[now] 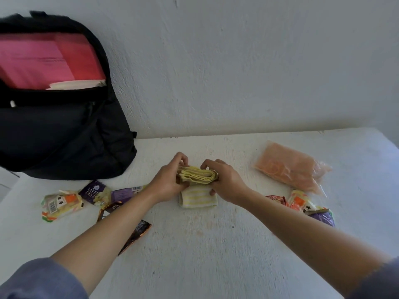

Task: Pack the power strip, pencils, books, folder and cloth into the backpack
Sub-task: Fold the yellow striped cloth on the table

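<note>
At the middle of the white table (194,244), both hands meet on a folded yellow cloth (197,176). The left hand (170,178) grips its left end with fingers curled over the top and thumb underneath. The right hand (224,180) grips the right end, its fingers bent down over the folds. The cloth is held just above a white-and-yellow striped piece (197,198) that lies flat on the table; whether this is a second cloth or part of the same one cannot be told. The black backpack (64,126) stands at the far left, leaning against the wall (237,61), well apart from the hands. Its top is open, and flat pink things (43,61), books or a folder, stick out of it with a pale edge (75,84) in front of them. Between the backpack and the left forearm lie snack wrappers: a purple one (95,192), a pale pack with a barcode (60,205) and a dark brown one (136,234) partly under the arm. To the right sit a clear bag of orange bands (289,167) and, nearer, more crumpled wrappers (302,203) beside the right forearm. Blue-grey sleeves (38,279) show at the lower corners.
</note>
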A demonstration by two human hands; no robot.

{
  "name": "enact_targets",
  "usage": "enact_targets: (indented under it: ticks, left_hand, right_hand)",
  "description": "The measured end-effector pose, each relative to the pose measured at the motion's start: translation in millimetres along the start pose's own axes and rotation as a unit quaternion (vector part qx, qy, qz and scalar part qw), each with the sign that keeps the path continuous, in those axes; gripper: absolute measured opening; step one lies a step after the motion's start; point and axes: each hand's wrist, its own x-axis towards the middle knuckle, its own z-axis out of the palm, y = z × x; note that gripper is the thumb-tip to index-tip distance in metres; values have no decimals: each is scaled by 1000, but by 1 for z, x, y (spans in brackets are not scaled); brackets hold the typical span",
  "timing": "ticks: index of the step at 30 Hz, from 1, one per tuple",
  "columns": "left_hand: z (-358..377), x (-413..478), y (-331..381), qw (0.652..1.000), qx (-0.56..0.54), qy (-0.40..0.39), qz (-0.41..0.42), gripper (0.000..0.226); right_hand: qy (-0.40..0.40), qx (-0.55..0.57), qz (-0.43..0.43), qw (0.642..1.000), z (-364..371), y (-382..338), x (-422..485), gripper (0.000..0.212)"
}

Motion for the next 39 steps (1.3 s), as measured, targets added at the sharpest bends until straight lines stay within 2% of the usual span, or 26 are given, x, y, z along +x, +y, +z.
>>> enact_targets:
  ticks: [2,5,8,12,15,17,21,25,29,32,34,36,39]
  left_hand:
    - [5,-9,0,999,-11,39,16,52]
    - [13,-20,-4,989,70,85,96,30]
    - [18,-35,-9,967,148,112,173,19]
    - [20,-50,-18,928,226,95,281,29]
    - [18,-54,-26,925,234,60,293,37]
    - [16,-59,-28,944,207,25,258,48]
    - [10,-69,-11,990,88,-28,106,62]
    - [5,-69,9,993,58,-81,60,24]
    - [8,-63,10,995,93,1,23,32]
    - [14,-57,14,996,62,57,-16,32]
    - [19,-55,13,994,6,98,-54,40]
    - [20,-55,13,989,8,123,-79,48]
    - [18,-55,14,980,64,79,-169,74]
  right_hand:
    - [2,-8,-11,1000,2,-1,-5,48]
    - [3,-23,-46,999,3,-1,-14,44]
    - [-4,-26,-75,997,1,2,-23,40]
    - [-13,-4,-70,997,0,10,-34,43]
    - [-28,6,-83,996,0,12,-40,44]
    - [-35,5,-87,996,-1,12,-43,47]
    - [-48,-2,-80,996,-3,8,-43,50]
    - [-55,-3,-71,996,-5,3,-43,37]
    - [-48,-34,-58,997,-2,-4,-45,14]
    - [-29,-93,-31,995,2,-3,-39,27]
    - [-25,-75,4,997,0,0,-33,25]
    - [-34,-70,17,997,-3,5,-30,27]
    - [-45,-59,13,997,-6,9,-31,58]
